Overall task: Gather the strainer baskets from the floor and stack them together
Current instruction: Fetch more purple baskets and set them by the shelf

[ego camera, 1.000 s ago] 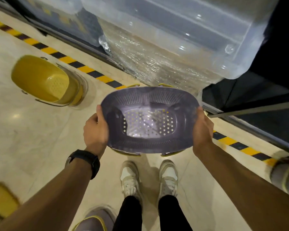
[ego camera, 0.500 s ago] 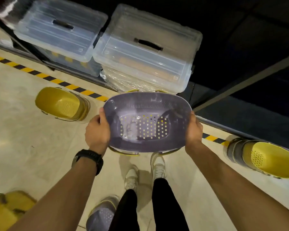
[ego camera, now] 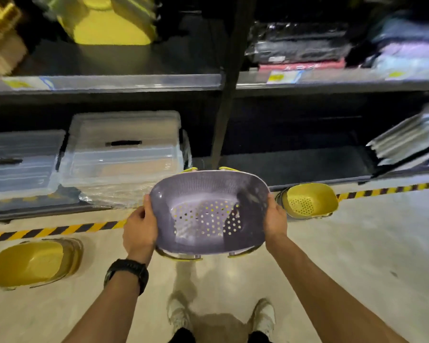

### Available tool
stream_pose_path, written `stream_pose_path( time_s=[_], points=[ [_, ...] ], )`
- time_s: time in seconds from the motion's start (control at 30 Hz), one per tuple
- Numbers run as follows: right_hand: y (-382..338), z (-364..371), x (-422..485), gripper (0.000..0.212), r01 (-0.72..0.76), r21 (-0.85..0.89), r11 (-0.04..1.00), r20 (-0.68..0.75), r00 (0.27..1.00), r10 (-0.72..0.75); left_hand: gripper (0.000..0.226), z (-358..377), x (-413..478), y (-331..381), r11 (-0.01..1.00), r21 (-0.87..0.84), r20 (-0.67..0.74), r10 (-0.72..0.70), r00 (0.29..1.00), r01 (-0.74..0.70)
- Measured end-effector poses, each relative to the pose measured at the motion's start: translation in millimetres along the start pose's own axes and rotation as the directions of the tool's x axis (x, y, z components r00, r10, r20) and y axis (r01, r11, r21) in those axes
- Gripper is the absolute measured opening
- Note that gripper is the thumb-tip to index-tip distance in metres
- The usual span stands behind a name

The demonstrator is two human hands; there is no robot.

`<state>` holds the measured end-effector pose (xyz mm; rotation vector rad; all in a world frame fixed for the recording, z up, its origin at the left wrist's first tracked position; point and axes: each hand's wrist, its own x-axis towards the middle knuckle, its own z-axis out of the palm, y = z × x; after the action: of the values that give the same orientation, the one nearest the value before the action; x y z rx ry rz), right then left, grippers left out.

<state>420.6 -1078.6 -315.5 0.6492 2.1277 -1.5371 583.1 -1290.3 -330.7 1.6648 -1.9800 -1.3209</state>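
I hold a purple strainer basket [ego camera: 208, 211] in front of me at waist height, its perforated bottom facing the camera; yellow handles of another basket show under its rim. My left hand [ego camera: 139, 229] grips its left rim and my right hand [ego camera: 274, 220] grips its right rim. A yellow strainer basket [ego camera: 32, 263] lies on its side on the floor at the left. Another yellow strainer basket [ego camera: 307, 200], nested in a grey one, lies on its side on the floor at the right, by the striped tape.
A dark shelving unit [ego camera: 223, 82] stands ahead with clear plastic storage bins [ego camera: 124, 154] on the bottom level and packaged goods above. Yellow-black hazard tape [ego camera: 55, 230] runs along the shelf foot. My shoes [ego camera: 263, 315] are below on the pale floor.
The view has tilted up, showing the upper shelves. The basket stays gripped in both hands. The right yellow basket now sits closer to my right hand in view.
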Motion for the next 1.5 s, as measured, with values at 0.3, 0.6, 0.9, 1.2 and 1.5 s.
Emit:
stream_pose_path(
  time_s=[0.3, 0.6, 0.9, 1.2, 1.5],
  points=[
    [-34, -202, 75, 0.047, 0.023, 0.043, 0.999, -0.091, 0.996, -0.019, 0.074, 152, -115, 95, 0.991, 0.006, 0.124, 0.134, 0.983, -0.136],
    [-51, -368, 162, 0.053, 0.039, 0.039, 0.998, -0.179, 0.983, -0.031, 0.069, 301, -211, 159, 0.991, 0.010, 0.251, 0.126, 0.960, -0.132],
    [-80, -405, 274, 0.054, 0.023, -0.073, 0.997, -0.107, 0.994, -0.031, 0.065, 406, -205, 189, 0.996, -0.086, 0.244, 0.056, 0.968, -0.036],
    [-113, -390, 383, 0.050, -0.110, -0.004, 0.994, -0.100, 0.989, 0.109, 0.064, 488, -160, 214, 1.000, -0.010, 0.229, -0.019, 0.973, 0.022],
    [-98, -384, 493, 0.045, -0.155, -0.043, 0.987, -0.071, 0.986, 0.151, 0.065, 587, -135, 198, 0.993, 0.059, 0.127, -0.114, 0.985, 0.107]
  ],
)
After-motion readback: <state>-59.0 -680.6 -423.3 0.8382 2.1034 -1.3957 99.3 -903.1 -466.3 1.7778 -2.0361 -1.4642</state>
